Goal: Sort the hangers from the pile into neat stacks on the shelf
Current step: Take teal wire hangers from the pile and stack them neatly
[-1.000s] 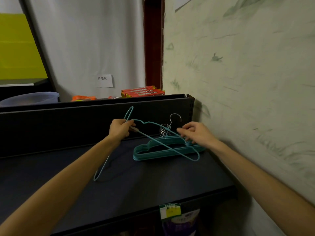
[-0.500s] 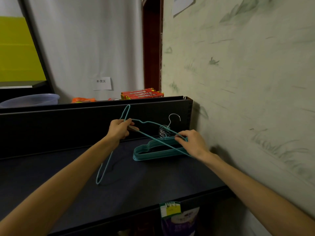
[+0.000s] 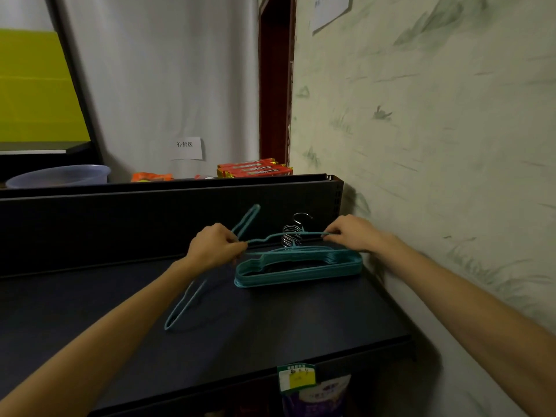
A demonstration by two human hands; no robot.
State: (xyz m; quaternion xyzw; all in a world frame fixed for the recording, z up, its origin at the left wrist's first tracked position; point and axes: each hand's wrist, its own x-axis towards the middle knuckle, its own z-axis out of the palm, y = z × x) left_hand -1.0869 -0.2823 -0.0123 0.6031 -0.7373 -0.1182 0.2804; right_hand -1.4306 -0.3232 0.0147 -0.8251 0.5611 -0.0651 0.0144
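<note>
Scene: a person stands at a dark shelf [image 3: 270, 320] in the corner by a green-marked wall, bare arms reaching in.
Hanger in hand: one thin teal wire hanger [image 3: 282, 236], held level just above the stack; a second looks to hang from the same fist, its low end at the shelf, though the dim light blurs where one wire ends and the next begins.
Left hand [image 3: 213, 248]: fist closed round the wire near the neck.
Right hand [image 3: 349, 233]: fingertips pinched shut on the hanger's far shoulder.
Stack: teal hangers [image 3: 301, 270] lying flat near the shelf's right end, metal hooks [image 3: 293, 234] bunched at the back.
Handling: likely light and springy, slick-coated, prone to snagging its neighbours.
Best hold: probably both shoulders, keeping it flat for lowering.
</note>
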